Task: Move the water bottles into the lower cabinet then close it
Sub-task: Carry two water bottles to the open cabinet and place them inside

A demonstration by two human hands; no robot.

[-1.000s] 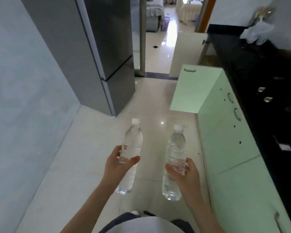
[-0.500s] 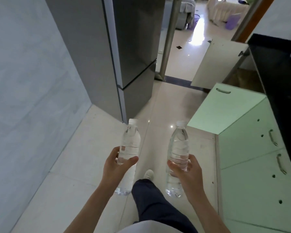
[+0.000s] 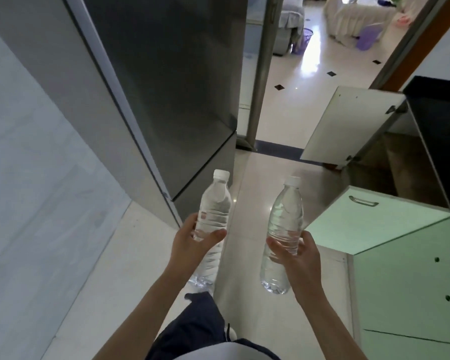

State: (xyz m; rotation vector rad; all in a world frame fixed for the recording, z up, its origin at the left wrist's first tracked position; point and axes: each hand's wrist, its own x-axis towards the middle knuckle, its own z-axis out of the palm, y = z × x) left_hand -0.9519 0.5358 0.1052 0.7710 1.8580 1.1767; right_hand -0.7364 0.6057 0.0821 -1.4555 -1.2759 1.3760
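I carry two clear water bottles with white caps, both upright in front of me. My left hand (image 3: 192,242) grips the left bottle (image 3: 215,203) around its middle. My right hand (image 3: 299,255) grips the right bottle (image 3: 286,216) the same way. Ahead on the right, a lower cabinet stands with two doors swung out: a mint green door (image 3: 369,222) with a metal handle close by, and a white door (image 3: 348,126) farther off. The dark brown cabinet interior (image 3: 390,162) shows between them, under the black countertop (image 3: 442,131).
A tall grey fridge (image 3: 172,100) stands on the left, beside a pale wall (image 3: 37,178). The glossy tiled floor (image 3: 268,183) runs ahead to a doorway into another room. More mint green cabinet fronts (image 3: 411,294) line the right side.
I have walked forward with both bottles; the open green door and the cabinet opening are now nearer, and the white door has come fully into view. Both grips are unchanged.
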